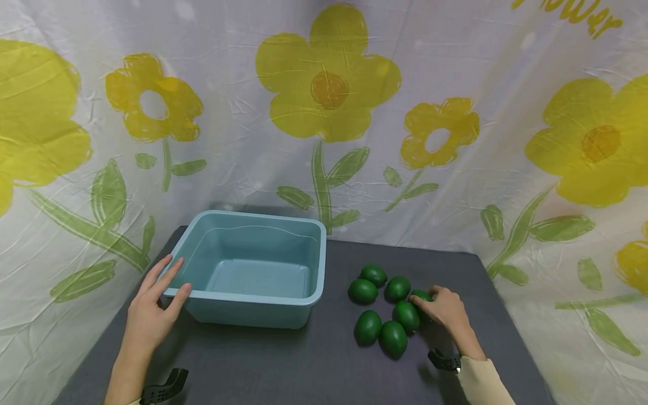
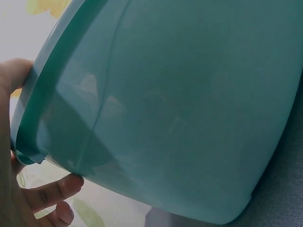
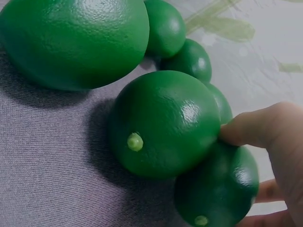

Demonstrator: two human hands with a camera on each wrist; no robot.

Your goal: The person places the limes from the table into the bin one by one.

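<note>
My left hand (image 1: 149,312) rests at the front left corner of a light blue plastic basin (image 1: 314,300), thumb at the front rim and fingers spread along the left side. In the left wrist view, the basin's outer wall (image 2: 180,109) fills most of the picture, with fingertips (image 2: 71,184) close beside it. My right hand (image 1: 448,309) holds a dark green lime (image 3: 215,189) at the right end of a group, thumb across it and fingers behind. Another lime (image 3: 165,125) with a pale stem nub sits against it. Several more limes (image 1: 368,327) lie to the left.
A dark grey cloth (image 1: 263,365) covers the table. Behind and beside it hangs a white curtain (image 1: 228,163) printed with yellow flowers. The basin's inner floor (image 1: 258,277) shows bare. A black strap (image 1: 164,387) is at the left wrist and another (image 1: 444,360) at the right.
</note>
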